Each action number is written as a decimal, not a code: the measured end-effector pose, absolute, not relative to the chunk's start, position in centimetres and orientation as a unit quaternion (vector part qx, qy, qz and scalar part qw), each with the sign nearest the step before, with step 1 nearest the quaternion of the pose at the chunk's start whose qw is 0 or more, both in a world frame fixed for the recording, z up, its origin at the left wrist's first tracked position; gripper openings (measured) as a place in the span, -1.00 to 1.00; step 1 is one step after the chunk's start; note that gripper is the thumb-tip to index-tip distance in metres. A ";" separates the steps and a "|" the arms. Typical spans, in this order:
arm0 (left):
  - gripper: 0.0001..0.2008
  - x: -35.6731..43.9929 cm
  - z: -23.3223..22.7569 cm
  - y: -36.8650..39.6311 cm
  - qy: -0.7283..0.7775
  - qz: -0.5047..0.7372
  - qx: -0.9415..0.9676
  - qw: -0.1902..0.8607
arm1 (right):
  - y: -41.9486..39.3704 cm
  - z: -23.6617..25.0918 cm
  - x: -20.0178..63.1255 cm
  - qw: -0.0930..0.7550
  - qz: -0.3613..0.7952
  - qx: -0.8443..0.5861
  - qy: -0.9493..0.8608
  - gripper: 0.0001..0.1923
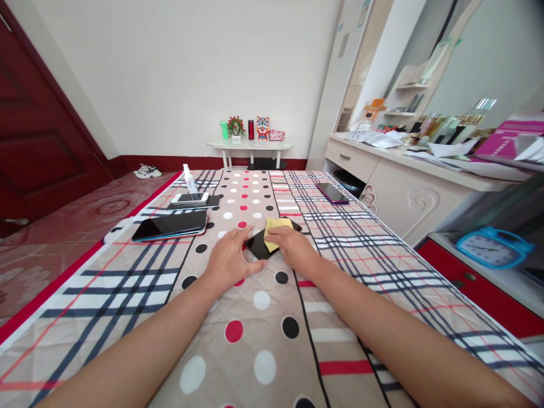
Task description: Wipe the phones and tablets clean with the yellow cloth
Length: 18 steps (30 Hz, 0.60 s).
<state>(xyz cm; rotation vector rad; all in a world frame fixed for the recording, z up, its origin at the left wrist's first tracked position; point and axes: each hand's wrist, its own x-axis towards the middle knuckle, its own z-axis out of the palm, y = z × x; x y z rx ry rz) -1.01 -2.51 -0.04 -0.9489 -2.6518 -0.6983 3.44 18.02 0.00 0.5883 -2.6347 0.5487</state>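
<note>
A black phone (257, 246) lies screen up on the patterned bedcover (263, 317) in front of me. My left hand (229, 258) rests flat beside it, fingertips steadying its left edge. My right hand (293, 246) presses a yellow cloth (275, 231) onto the phone's screen. Both forearms reach out over the bed.
To the left lie a large dark phone (170, 225), two smaller phones (192, 199) and a small spray bottle (188, 178). Another phone (332, 192) sits at the far right of the bed. A white dresser (395, 181) and a blue clock (493, 247) stand on the right, a low table (250, 146) at the wall.
</note>
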 end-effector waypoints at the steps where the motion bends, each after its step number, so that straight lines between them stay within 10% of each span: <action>1: -0.16 -0.9 0.0 -2.5 -0.906 -0.243 -0.326 0.120 | 18.7 -0.1 3.1 0.197 0.195 0.190 -0.942 -0.52; 18: -0.19 -0.6 0.3 -2.0 -0.881 -0.334 -0.315 0.115 | 16.6 -0.1 3.6 0.197 0.285 0.228 -0.910 -0.49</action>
